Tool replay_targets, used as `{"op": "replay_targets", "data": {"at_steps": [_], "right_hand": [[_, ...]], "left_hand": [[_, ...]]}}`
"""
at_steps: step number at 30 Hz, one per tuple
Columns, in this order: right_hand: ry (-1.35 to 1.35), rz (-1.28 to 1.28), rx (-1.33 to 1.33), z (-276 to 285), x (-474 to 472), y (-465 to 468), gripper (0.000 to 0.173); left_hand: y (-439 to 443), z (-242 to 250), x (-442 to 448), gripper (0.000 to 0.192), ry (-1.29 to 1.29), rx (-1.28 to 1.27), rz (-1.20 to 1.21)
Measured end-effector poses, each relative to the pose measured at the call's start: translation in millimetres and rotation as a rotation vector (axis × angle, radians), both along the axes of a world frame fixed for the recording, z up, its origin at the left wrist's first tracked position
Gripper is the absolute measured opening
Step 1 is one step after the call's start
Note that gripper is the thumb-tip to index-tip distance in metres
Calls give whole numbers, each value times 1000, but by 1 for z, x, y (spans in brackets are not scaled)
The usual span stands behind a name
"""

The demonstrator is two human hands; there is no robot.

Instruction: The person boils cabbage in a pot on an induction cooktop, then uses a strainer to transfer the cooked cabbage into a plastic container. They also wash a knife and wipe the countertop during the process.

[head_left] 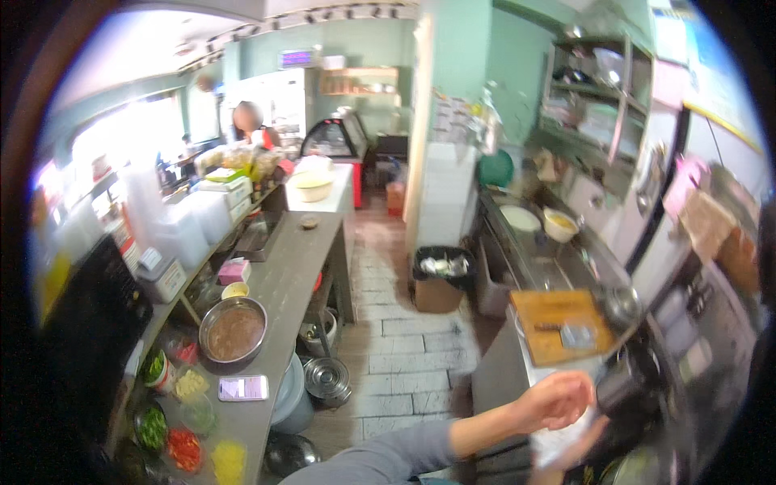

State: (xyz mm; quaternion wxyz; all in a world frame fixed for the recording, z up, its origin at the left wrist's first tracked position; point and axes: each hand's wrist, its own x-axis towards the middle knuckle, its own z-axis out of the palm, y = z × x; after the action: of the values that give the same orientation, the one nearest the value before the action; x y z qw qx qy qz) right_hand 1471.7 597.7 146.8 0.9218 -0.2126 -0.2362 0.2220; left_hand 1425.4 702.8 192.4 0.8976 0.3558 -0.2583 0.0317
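Note:
My left hand (561, 401), on a grey-sleeved arm, reaches over the right-hand worktop with its fingers curled; whether it holds anything is unclear. Just below it is my right hand (579, 445), blurred and partly hidden. Between and below the hands shows a white surface or sheet (555, 433), too blurred to name. Beyond them lies a wooden cutting board (527, 309) bearing a cleaver (577, 337) with a dark handle. A dark pot (627, 379) stands right of my left hand, and a metal bowl (621, 303) sits beside the board.
The left steel counter (303, 260) holds a basin of brown liquid (233, 330), a phone (242, 388), and chopped red (185, 450), green and yellow foods. A lined bin (444, 279) stands beyond the tiled aisle. A person (257, 127) is far back behind the counter.

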Motion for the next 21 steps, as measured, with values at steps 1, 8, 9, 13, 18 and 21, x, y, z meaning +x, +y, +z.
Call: {"op": "replay_targets", "data": {"at_steps": [1, 8, 9, 13, 18, 21], "right_hand": [[36, 60, 10, -11, -10, 8, 33], [626, 112, 154, -50, 12, 26, 24], [632, 47, 116, -42, 18, 21, 23], [37, -375, -49, 1, 5, -23, 32], [-1451, -180, -817, 25, -9, -13, 32], [-639, -167, -956, 19, 0, -14, 34]], "left_hand": [[-13, 5, 7, 33, -124, -195, -100], [-15, -31, 3, 29, 76, -115, 35], [-7, -35, -1, 29, 127, 117, -1], [14, -48, -15, 31, -527, 1516, 592], [-7, -51, -18, 34, -569, 1722, 840], [-10, -41, -26, 15, -669, 2106, 392]]}}
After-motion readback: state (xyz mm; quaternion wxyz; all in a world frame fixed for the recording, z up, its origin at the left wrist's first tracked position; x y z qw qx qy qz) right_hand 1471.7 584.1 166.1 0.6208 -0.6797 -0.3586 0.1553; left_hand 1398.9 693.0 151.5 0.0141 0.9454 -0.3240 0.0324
